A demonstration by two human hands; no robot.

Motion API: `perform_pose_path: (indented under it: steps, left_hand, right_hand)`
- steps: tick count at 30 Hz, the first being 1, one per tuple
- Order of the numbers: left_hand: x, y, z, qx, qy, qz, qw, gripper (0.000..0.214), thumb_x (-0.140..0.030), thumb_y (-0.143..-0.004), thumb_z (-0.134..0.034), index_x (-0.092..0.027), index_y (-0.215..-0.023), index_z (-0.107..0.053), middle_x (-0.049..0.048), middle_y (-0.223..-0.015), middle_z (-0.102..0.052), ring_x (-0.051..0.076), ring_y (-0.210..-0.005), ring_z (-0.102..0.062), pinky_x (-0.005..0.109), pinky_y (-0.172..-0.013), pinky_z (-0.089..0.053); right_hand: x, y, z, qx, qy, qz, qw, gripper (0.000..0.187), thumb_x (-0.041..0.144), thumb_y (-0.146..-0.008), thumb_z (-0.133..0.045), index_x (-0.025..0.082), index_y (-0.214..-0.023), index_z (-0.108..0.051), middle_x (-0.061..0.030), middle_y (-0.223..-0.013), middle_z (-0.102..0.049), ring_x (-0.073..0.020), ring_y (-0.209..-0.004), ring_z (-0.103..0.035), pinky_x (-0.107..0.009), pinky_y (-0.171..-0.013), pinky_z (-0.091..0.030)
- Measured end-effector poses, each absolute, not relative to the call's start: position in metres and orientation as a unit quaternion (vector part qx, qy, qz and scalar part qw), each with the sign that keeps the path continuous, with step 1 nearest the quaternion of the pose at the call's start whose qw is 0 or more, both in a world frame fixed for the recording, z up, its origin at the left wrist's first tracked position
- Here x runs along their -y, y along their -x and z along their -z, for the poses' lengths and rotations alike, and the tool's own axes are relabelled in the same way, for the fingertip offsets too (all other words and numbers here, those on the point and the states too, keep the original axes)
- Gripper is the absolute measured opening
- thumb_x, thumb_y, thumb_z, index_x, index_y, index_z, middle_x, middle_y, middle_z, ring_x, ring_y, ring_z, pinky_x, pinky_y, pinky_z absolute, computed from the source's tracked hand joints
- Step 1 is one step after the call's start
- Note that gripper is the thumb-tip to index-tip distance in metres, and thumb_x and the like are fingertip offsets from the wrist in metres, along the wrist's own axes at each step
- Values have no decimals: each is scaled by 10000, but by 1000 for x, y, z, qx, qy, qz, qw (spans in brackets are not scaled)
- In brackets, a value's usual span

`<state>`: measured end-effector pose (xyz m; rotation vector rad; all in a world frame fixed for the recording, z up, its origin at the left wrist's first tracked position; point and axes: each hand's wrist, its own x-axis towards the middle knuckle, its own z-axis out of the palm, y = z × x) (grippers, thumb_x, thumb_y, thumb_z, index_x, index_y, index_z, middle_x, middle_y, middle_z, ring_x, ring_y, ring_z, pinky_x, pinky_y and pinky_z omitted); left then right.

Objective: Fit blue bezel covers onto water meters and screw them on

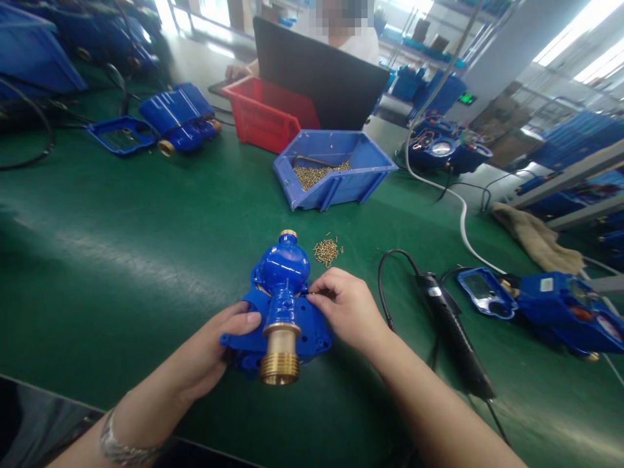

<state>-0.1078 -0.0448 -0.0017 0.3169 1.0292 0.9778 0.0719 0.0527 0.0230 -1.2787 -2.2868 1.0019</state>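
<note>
A blue water meter [285, 270] with brass threaded ends stands on the green table, its larger brass end toward me. My left hand [221, 344] grips the meter's blue housing from the left, thumb on top. At the meter's right side, my right hand [347, 304] pinches a small brass screw [309, 294] between thumb and finger, close against the housing; most of that screw is hidden. Just beyond the meter lies a small pile of brass screws [326, 251].
A blue bin [361, 185] of screws stands beyond the pile, beside a red bin [260, 123]. To the right lie a corded black electric screwdriver [453, 331] and another blue meter [560, 305]. More meters [178, 117] sit at left. A person [363, 42] sits opposite behind a dark panel.
</note>
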Motion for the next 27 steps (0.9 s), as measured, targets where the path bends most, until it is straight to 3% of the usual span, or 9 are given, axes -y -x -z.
perform_pose_path:
  steps: [7, 12, 16, 20, 27]
  left_hand:
    - [46, 108, 4, -466, -159, -447, 747, 393, -367, -699, -670, -139, -1016, -634, 81, -972, -690, 253, -901, -619, 321, -805, -462]
    - [45, 108, 2, -441, -166, -446, 761, 314, -350, -726, -644, -156, -972, -647, 68, -957, -696, 236, -894, -626, 307, -802, -464]
    - [46, 108, 1, -448, -162, -442, 760, 343, -362, -716, -650, -153, -988, -643, 73, -972, -690, 250, -917, -618, 325, -819, -455]
    - [46, 108, 4, -459, -160, -440, 755, 360, -369, -709, -654, -152, -996, -639, 71, -988, -685, 241, -913, -615, 311, -808, -457]
    - [46, 108, 5, -459, -162, -442, 754, 367, -383, -705, -656, -152, -990, -643, 66, -941, -697, 233, -870, -628, 300, -784, -469]
  right_hand:
    - [-57, -74, -34, 848, 397, -334, 109, 159, 34, -724, -608, 161, -759, -698, -17, -735, -631, -126, -712, -576, -255, -702, -447]
    - [-48, -87, -44, 786, 458, -376, 178, 127, 91, -745, -605, 160, -815, -684, -15, -773, -663, -119, -709, -610, -240, -674, -477]
    - [-30, -100, -49, 719, 484, -464, 183, 70, 98, -701, -633, 165, -714, -649, 18, -650, -643, -107, -598, -595, -209, -581, -471]
    - [-20, -104, -50, 793, 430, -404, 153, 116, 65, -692, -652, 168, -642, -633, 14, -685, -625, -102, -660, -582, -207, -636, -453]
    - [-20, -104, -48, 854, 385, -328, 121, 89, 56, -733, -633, 139, -703, -639, -25, -731, -616, -123, -703, -576, -225, -661, -455]
